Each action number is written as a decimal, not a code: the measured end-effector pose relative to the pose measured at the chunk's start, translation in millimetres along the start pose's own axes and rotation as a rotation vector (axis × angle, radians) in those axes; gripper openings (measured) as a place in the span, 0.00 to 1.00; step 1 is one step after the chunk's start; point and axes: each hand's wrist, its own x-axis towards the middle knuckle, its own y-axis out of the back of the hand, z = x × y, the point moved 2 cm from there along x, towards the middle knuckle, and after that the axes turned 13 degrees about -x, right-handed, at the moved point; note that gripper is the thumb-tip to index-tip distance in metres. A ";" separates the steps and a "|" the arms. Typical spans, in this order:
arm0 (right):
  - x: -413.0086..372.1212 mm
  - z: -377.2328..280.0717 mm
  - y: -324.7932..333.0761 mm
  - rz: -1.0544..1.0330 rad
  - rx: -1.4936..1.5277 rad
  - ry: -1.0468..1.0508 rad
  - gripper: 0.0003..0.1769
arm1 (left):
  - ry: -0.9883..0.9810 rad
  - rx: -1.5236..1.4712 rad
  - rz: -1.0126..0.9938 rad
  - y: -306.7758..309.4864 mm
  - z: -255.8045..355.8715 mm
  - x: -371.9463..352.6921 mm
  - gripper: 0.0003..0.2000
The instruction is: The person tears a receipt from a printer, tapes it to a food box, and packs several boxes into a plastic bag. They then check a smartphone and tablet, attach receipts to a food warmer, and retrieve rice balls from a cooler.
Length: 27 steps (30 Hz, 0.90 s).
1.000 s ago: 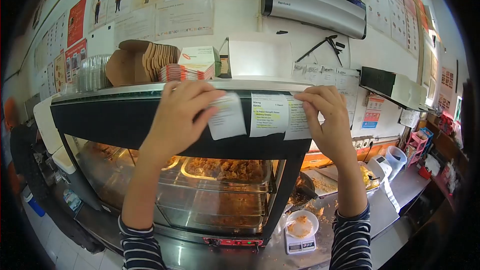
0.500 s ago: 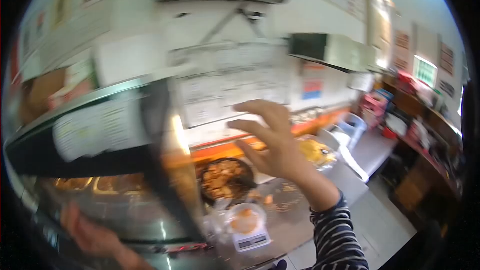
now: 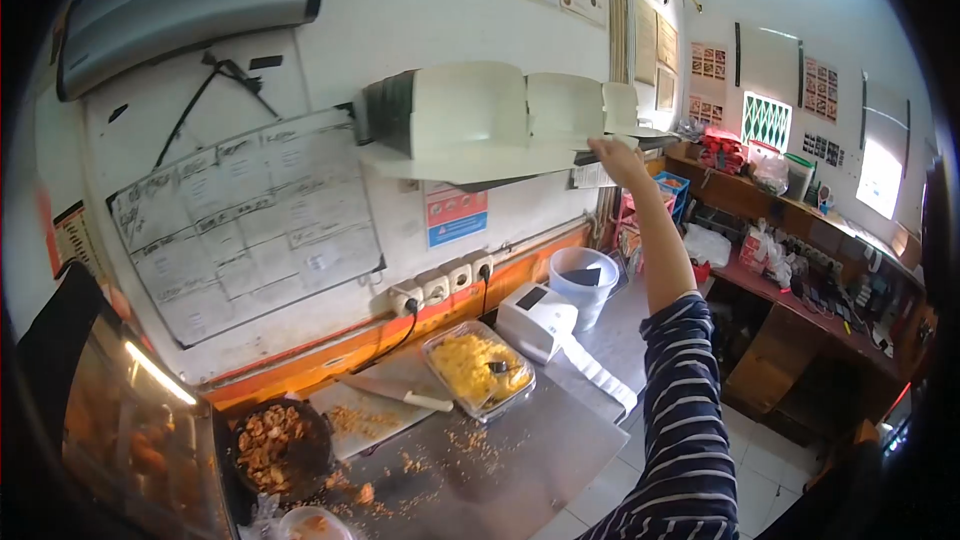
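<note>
My right hand (image 3: 622,164), in a striped sleeve, is raised at the front edge of the white wall shelf (image 3: 470,165), near its far section. Its fingers are bent together there, and whatever lies between them is too small to make out. A dark flat edge shows just beside the fingertips. Below on the metal counter are a clear tray of yellow food (image 3: 478,368), a knife (image 3: 400,392) on a white cutting board (image 3: 345,425), and a dark pan of browned food pieces (image 3: 275,445). My left hand is out of view.
A label printer (image 3: 537,320) with a paper strip and a white bucket (image 3: 585,285) stand along the wall. A lit glass display case (image 3: 140,420) is at left. Plugged sockets (image 3: 440,285) line the wall. Crumbs are scattered on the counter (image 3: 540,460).
The view has swung to the right. My right hand has gone from open in the air above the counter to the wall shelf. My left hand has left the view.
</note>
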 end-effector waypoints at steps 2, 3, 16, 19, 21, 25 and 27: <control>-8.0 27.6 -13.6 0.021 0.045 0.145 0.26 | 0.013 -0.058 -0.038 -39.4 20.7 -12.7 0.16; -13.6 36.8 -16.3 0.123 0.002 0.248 0.23 | 0.027 -0.088 -0.057 -62.2 31.8 -17.9 0.16; 66.3 124.1 -7.8 0.092 0.118 0.666 0.10 | -0.526 -0.593 -0.517 -411.3 257.2 -37.7 0.07; 97.1 133.4 8.5 -0.233 0.142 0.464 0.23 | -0.604 -0.606 -0.521 -512.1 322.1 -23.6 0.10; 111.8 136.8 4.4 -0.339 0.149 0.379 0.29 | -0.641 -0.536 -0.364 -564.9 358.7 -4.6 0.09; 114.2 134.7 8.1 -0.328 0.230 0.457 0.28 | -0.480 -0.216 -0.578 -612.4 392.4 8.7 0.09; 113.8 134.4 0.2 -0.345 0.396 0.451 0.25 | -0.410 -0.151 -0.688 -624.7 395.3 -0.1 0.12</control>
